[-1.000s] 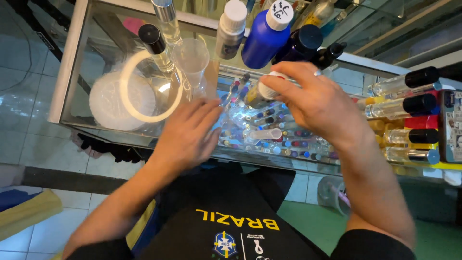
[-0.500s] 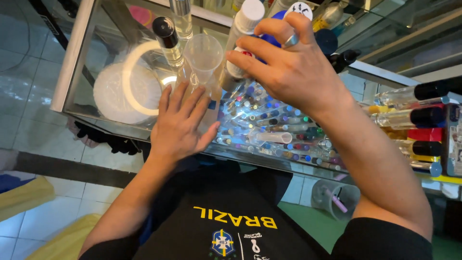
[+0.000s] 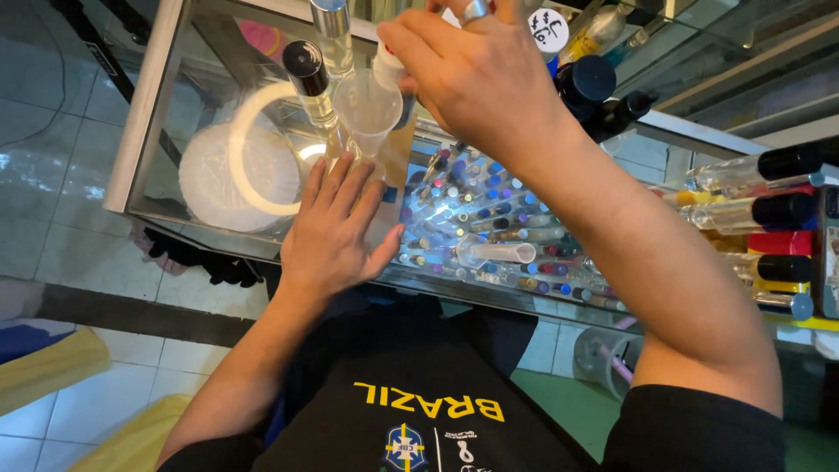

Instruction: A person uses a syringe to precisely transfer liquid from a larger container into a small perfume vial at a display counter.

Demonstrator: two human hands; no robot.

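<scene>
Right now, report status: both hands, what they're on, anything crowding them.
Left hand flat on glass counter, fingers by clear funnel. Right hand raised above funnel, grip hidden. Black-capped bottle and clear vial stand close behind.

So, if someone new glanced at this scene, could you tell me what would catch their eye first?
Probably the right hand, raised at the top centre with a ring on one finger, right beside a clear plastic funnel. Below it, the left hand lies flat on the glass counter, fingers towards the funnel. To the right, rows of small colourful vials glitter under the glass, and a white ring sits at the left.
</scene>
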